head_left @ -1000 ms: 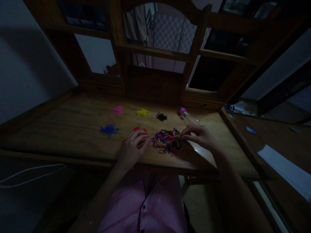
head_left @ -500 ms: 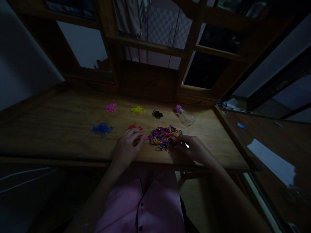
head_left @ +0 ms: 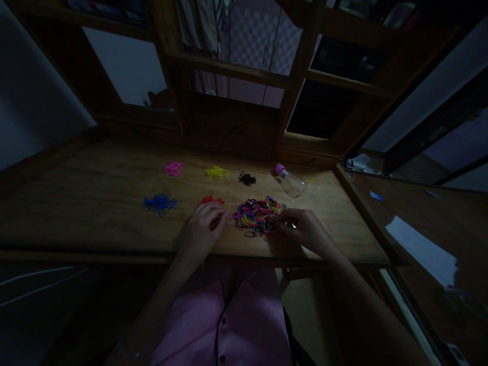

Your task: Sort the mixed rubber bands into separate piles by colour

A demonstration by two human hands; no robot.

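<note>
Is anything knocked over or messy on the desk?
Yes. The bottle lies on its side toward the back right of the desk, pink cap on. The mixed bands sit in a jumbled heap between the left hand and right hand.

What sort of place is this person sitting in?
Most likely a dim room at home: a wooden desk with a built-in shelf hutch, checked fabric hanging behind it, and a heap of coloured elastic bands on the desktop.

Red bands [head_left: 212, 200] half behind left hand [head_left: 200, 231], grips unclear
</note>
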